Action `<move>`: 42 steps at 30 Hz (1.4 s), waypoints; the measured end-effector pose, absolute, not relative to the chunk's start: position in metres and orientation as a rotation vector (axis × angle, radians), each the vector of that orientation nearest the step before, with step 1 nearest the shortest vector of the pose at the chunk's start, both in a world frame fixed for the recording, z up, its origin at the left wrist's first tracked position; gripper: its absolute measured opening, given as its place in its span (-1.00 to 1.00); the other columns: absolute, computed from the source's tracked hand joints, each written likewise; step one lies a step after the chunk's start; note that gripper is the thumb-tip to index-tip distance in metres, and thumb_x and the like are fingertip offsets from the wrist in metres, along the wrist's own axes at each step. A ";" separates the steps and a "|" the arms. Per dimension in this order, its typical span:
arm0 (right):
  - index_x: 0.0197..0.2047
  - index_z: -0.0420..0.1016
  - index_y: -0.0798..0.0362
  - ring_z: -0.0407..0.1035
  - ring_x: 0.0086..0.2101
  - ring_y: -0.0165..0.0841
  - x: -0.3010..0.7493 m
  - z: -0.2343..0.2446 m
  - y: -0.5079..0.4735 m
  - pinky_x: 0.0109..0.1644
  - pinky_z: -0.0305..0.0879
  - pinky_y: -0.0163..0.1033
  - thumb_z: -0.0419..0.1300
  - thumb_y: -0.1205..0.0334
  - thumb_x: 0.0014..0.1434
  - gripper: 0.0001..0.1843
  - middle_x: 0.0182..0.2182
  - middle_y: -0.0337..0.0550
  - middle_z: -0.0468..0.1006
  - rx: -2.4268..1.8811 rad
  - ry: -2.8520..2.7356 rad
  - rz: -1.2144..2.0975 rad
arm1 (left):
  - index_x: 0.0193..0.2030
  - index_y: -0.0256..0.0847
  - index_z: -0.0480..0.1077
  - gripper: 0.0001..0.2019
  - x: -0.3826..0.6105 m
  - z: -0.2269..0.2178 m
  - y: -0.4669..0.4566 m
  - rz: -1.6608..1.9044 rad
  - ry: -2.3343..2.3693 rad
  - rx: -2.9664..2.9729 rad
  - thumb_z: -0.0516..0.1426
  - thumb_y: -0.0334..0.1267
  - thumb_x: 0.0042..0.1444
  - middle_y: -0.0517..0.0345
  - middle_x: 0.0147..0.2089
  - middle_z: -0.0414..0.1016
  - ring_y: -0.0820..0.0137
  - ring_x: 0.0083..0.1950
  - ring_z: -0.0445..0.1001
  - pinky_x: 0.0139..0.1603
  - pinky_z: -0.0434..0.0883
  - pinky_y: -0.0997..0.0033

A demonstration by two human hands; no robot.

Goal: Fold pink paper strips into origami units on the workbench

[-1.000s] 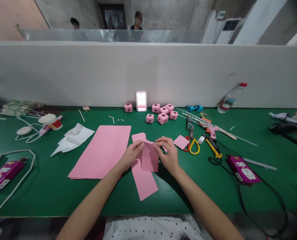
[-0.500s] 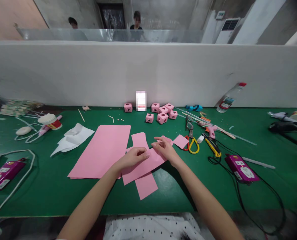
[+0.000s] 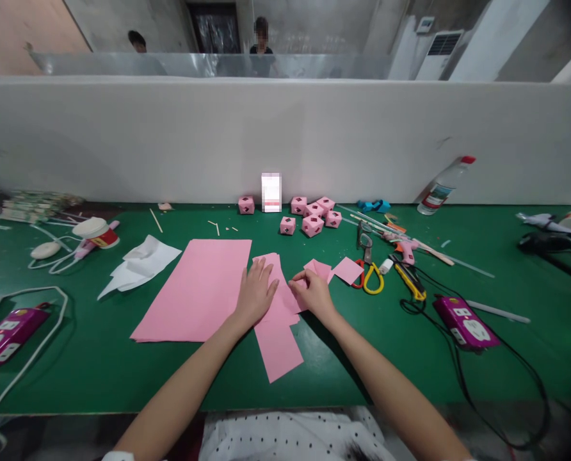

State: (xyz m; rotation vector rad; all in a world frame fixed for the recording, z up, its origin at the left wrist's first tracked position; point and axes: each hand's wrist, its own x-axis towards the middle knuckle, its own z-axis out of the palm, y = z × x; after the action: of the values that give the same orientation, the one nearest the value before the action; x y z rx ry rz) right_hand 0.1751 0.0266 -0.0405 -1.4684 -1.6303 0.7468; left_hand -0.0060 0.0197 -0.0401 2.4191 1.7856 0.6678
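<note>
My left hand (image 3: 257,293) lies palm down with its fingers spread over several overlapping strips of pink paper (image 3: 280,355). Just to its right, my right hand (image 3: 313,296) has thumb and forefinger pinched on a piece of pink paper (image 3: 297,307), which the fingers partly cover. Behind that hand, a creased pink piece (image 3: 318,267) and a flat pink square (image 3: 347,271) rest on the green table (image 3: 343,384). Larger pink sheets (image 3: 194,291) are stacked at the left hand's outer side.
Several pink paper polyhedra (image 3: 313,225) stand near a lit phone (image 3: 271,192) by the partition. Scissors (image 3: 372,280), a utility knife (image 3: 410,282), a glue gun (image 3: 406,250) and a corded power strip (image 3: 465,323) lie right. A crumpled white sheet (image 3: 141,264) and paper cup (image 3: 97,232) are left.
The pink strip held across both hands has shifted out of its slanted position. My left hand has moved up and flattened onto the strips; my right hand has drawn slightly nearer, its fingers now pinched.
</note>
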 end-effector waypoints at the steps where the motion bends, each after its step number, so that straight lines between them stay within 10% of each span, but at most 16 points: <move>1: -0.35 0.49 0.06 0.35 -0.49 -0.37 0.175 -0.040 0.026 -0.36 0.22 -0.28 0.22 0.11 0.04 -0.81 -0.46 -0.21 0.55 -1.476 -1.643 0.715 | 0.26 -0.29 0.20 -0.52 -0.005 -0.044 0.020 0.587 1.815 2.416 -0.11 -0.10 0.30 -0.18 0.40 0.05 0.04 0.42 -0.05 0.33 -0.02 -0.14; 23: -0.20 0.42 -0.03 0.41 -0.40 -0.30 0.188 -0.029 0.020 -0.40 0.09 -0.29 0.11 0.37 0.13 -0.82 -0.41 -0.19 0.54 -1.654 -2.032 0.436 | 0.38 -0.23 0.04 -0.43 0.001 -0.055 0.019 0.382 1.939 2.424 -0.24 -0.02 0.31 -0.10 0.45 -0.09 0.07 0.46 -0.19 0.34 -0.22 -0.27; 42: 0.02 0.35 0.08 0.39 -0.46 -0.33 0.200 -0.025 0.028 -0.35 0.19 -0.28 0.13 0.15 0.16 -0.64 -0.49 -0.25 0.48 -1.576 -1.731 0.594 | 0.34 -0.22 0.12 -0.50 -0.007 -0.044 0.020 0.401 1.747 2.595 -0.24 -0.14 0.34 -0.04 0.44 -0.04 0.17 0.45 -0.08 0.37 -0.11 -0.18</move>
State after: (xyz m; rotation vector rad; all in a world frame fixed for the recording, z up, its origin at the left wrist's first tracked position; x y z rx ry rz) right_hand 0.1998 0.0282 -0.0248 -1.5763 -1.7308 0.5935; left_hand -0.0071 0.0202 -0.0436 2.5946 1.7470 0.4005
